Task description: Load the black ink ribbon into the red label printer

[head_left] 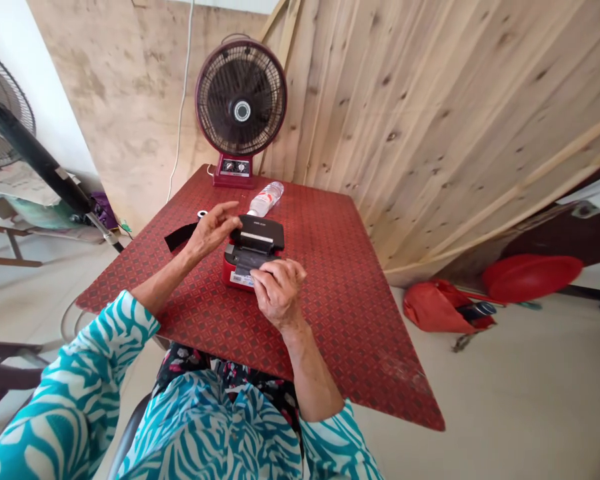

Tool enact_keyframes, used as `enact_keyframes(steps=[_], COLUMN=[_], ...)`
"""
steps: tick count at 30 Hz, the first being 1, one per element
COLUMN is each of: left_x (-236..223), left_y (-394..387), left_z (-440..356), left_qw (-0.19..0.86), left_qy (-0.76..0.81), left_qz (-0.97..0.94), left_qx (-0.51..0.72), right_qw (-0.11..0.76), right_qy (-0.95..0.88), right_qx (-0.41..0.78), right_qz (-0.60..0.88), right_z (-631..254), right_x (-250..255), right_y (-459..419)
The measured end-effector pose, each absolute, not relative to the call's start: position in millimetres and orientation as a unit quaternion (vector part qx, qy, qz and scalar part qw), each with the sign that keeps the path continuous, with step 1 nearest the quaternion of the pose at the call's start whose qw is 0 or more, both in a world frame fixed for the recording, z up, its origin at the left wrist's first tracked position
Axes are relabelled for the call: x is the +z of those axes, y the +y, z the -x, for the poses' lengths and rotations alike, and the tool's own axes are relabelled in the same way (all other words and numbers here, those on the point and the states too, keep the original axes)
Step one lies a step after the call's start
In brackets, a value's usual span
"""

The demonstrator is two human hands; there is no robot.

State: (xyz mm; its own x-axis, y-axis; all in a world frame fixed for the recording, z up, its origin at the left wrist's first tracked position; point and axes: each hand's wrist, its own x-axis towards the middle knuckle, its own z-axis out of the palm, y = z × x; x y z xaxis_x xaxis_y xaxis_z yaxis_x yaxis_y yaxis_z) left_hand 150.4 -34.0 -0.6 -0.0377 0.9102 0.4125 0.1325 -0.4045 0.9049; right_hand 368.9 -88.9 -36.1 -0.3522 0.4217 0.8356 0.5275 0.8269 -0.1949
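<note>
In front of me on the table stands a small red and black printer-like machine [229, 275], its black lid [263, 227] raised and tilted back. A dark, shiny film strip [247, 260] comes out over its front. My right hand [280, 290] pinches the strip's right end between thumb and fingers. My left hand [213, 230] reaches to the lid's left edge, its fingers stretched out and apart; whether a fingertip touches the lid is hard to tell. Behind my left forearm lies a flat black strip [179, 236], with a small white-ended roll [203, 214] near it.
A clear plastic bottle [267, 198] lies behind the machine. At the back of the red patterned table [340, 267] stands a maroon fan [241, 110] by the wooden wall. A red bag [435, 307] and a red basin [533, 277] are off to the right.
</note>
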Motion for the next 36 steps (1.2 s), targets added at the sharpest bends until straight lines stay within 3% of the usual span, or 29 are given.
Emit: enact_keyframes(steps=[7, 10, 13, 18, 26, 36], left_x=[-34, -41, -47, -46, -43, -36], left_y=[-39, -35, -33, -37, -33, -51], left_z=[-150, -153, -157, -161, -163, -170], left_qw=[0.305, 0.337, 0.405, 0.453, 0.545, 0.526], left_qy=[0.430, 0.435, 0.426, 0.428, 0.431, 0.416], left_qz=[-0.623, -0.583, -0.540, -0.488, -0.409, -0.445], left_qx=[0.579, 0.598, 0.603, 0.611, 0.592, 0.594], right_qw=[0.509, 0.555, 0.625, 0.607, 0.585, 0.596], right_qy=[-0.814, -0.765, -0.601, -0.480, -0.477, -0.456], right_qx=[-0.071, 0.063, 0.265, 0.453, 0.462, 0.463], right_qz=[0.272, 0.320, 0.422, 0.443, 0.466, 0.472], right_z=[-371, -375, -377, -367, -363, -358], right_x=[-37, -36, -35, -38, -37, -52], right_y=[-91, -85, -66, -33, -35, -36])
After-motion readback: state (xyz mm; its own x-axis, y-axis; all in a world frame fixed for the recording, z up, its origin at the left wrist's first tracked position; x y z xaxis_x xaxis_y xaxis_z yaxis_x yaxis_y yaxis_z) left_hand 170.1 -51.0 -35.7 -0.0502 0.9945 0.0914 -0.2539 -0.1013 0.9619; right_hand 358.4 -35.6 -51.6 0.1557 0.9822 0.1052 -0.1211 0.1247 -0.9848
